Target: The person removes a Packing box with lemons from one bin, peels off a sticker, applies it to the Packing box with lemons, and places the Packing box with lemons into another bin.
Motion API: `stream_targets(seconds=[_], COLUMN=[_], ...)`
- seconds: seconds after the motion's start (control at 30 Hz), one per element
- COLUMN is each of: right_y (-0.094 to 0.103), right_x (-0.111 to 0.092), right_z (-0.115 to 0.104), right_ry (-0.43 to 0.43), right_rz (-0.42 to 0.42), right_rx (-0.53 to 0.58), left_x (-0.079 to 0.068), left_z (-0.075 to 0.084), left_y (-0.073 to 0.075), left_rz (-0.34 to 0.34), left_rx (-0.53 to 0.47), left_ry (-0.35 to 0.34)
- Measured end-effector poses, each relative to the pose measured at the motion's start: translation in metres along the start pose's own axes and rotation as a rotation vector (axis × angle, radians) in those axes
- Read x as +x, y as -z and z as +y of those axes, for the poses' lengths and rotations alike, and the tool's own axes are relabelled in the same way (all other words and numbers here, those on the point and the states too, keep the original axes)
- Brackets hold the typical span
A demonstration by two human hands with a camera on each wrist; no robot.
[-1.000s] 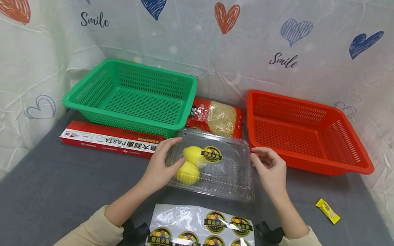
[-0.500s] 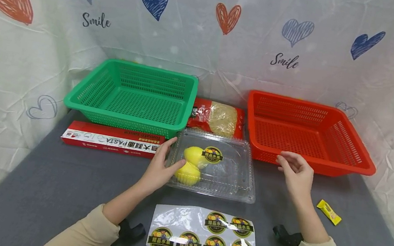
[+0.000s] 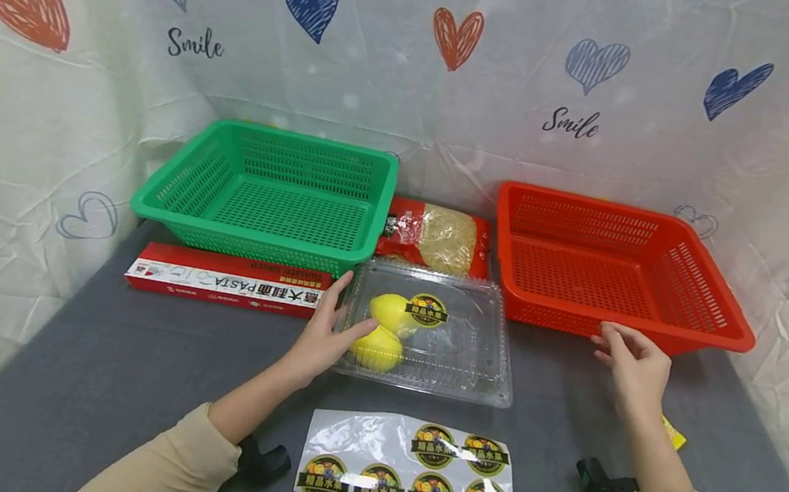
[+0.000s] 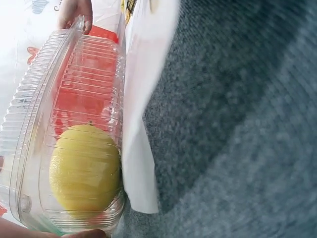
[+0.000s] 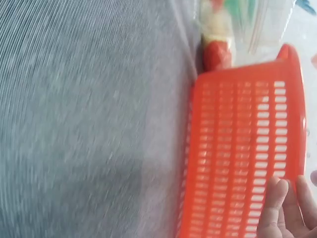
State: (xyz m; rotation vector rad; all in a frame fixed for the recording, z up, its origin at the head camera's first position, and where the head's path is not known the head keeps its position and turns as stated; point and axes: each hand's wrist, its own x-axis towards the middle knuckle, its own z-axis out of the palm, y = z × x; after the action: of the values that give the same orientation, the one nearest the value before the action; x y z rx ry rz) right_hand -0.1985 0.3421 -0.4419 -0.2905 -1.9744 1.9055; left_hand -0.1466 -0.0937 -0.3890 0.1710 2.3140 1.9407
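A clear plastic clamshell box (image 3: 454, 364) with its lid down holds two lemons (image 3: 378, 348). A round gold-and-black sticker (image 3: 427, 310) shows on its lid. My left hand (image 3: 322, 341) rests at the box's left side, thumb and fingers spread and fairly straight. In the left wrist view, one lemon (image 4: 85, 171) shows through the ribbed wall, with fingertips at the bottom edge. My right hand (image 3: 637, 373) is off the box, fingers loosely bent and holding nothing, near the front of the red basket (image 3: 611, 320). The right wrist view shows its fingers (image 5: 271, 206) before the basket wall.
A sheet of round stickers (image 3: 408, 471) lies in front of the box. Behind are a green basket (image 3: 266, 245) and a red noodle-like packet (image 3: 441, 237). A red pasta box (image 3: 226, 280) lies left. A small yellow packet (image 3: 673, 433) is partly hidden by the right wrist.
My right hand has let go of the box's right side and moved right, past the red basket's front. The left hand and the box stay in place.
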Motion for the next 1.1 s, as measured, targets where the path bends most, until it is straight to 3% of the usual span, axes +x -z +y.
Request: stream_targets(seconds=[0.17, 0.27, 0.37, 0.43, 0.7, 1.1], right_y=[0.008, 0.003, -0.003, -0.006, -0.007, -0.009], right_x=[-0.008, -0.020, -0.030, -0.032, -0.026, -0.021], right_z=[-0.021, -0.048, -0.072, -0.080, -0.084, -0.085], right_ry=[-0.197, -0.299, -0.356, -0.384, -0.451, -0.497], right_rz=[-0.100, -0.206, -0.249, -0.243, -0.193, -0.077], right_rx=[0.038, 0.195, 0.360, 0.442, 0.570, 0.620], left_x=[0.002, 0.002, 0.003, 0.004, 0.008, 0.007], left_z=[-0.003, -0.002, -0.002, -0.003, -0.005, -0.002], left_y=[0.000, 0.001, 0.000, 0.000, -0.002, -0.005], left_rz=[-0.016, -0.030, -0.044, -0.048, -0.019, 0.009], left_rx=[0.009, 0.012, 0.011, 0.006, -0.062, -0.163], left_ry=[-0.017, -0.024, -0.026, -0.026, -0.021, -0.057])
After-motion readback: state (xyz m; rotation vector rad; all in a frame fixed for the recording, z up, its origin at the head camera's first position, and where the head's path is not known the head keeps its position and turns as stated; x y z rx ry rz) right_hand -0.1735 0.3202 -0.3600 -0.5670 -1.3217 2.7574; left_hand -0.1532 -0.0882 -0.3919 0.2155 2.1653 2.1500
